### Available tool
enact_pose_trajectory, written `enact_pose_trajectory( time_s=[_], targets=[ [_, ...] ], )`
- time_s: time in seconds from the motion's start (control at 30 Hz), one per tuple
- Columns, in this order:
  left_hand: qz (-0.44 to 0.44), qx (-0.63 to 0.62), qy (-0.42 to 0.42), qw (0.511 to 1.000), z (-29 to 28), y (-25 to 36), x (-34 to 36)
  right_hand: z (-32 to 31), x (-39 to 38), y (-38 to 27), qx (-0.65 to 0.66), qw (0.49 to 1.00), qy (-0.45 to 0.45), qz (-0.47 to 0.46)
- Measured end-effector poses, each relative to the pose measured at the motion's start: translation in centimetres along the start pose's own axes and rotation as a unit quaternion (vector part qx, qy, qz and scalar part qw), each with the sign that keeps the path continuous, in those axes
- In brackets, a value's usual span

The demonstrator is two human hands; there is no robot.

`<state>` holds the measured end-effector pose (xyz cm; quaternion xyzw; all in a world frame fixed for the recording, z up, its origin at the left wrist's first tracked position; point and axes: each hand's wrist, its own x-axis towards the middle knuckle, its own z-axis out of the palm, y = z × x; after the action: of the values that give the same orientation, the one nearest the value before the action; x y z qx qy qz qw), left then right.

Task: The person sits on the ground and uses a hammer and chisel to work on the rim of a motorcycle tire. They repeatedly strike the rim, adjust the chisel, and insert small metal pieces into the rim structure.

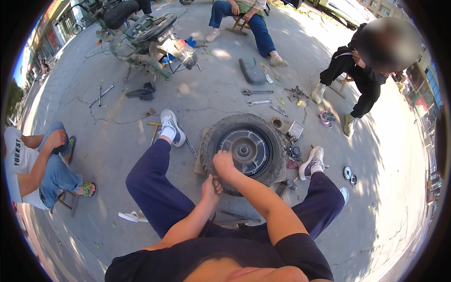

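A black tyre on a metal hub wheel (268, 136) lies flat between my legs on a piece of brown board (203, 167). My right hand (224, 164) is curled over the tyre's left side near the inner rim, its fingers closed; what is in them is hidden. My left hand (211, 189) is closed at the tyre's lower left edge, just below my right one; I cannot make out what it grips. A yellow-handled tool (153, 129) and a long wrench (190, 146) lie by my left foot.
A partly dismantled scooter (145, 47) stands at upper left. Three people sit around me (37, 174) (256, 28) (357, 80). Wrenches (257, 92), a dark pad (251, 70), a metal ring (277, 123), small parts (296, 129) and two discs (347, 173) lie on the paving.
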<state>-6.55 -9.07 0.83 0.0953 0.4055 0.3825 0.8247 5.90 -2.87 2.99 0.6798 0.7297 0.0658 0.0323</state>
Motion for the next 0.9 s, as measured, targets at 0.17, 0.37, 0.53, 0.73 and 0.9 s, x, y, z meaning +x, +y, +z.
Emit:
enact_pose_trajectory(
  time_s=[0.17, 0.37, 0.53, 0.73, 0.9],
  targets=[
    [-0.005, 0.004, -0.001, 1.000, -0.1, 0.1, 0.0, 0.6, 0.1, -0.7, -0.015, 0.999, -0.015, 0.028],
    [0.002, -0.021, -0.036, 0.999, -1.2, -0.1, 1.0, 0.9, 0.4, -1.0, -0.001, 0.998, -0.014, 0.056],
    [0.012, -0.103, -0.003, 0.995, 1.0, 1.3, 0.2, -1.6, -0.7, -0.5, 0.176, 0.983, 0.035, 0.043],
    [0.012, -0.120, -0.126, 0.985, 1.4, 2.2, -0.5, -6.8, -6.2, -0.9, 0.307, 0.945, 0.074, -0.083],
    [-0.022, -0.166, -0.143, 0.975, 1.5, 2.0, 0.2, -5.9, -8.3, 0.5, 0.304, 0.937, 0.098, -0.138]
  ],
)
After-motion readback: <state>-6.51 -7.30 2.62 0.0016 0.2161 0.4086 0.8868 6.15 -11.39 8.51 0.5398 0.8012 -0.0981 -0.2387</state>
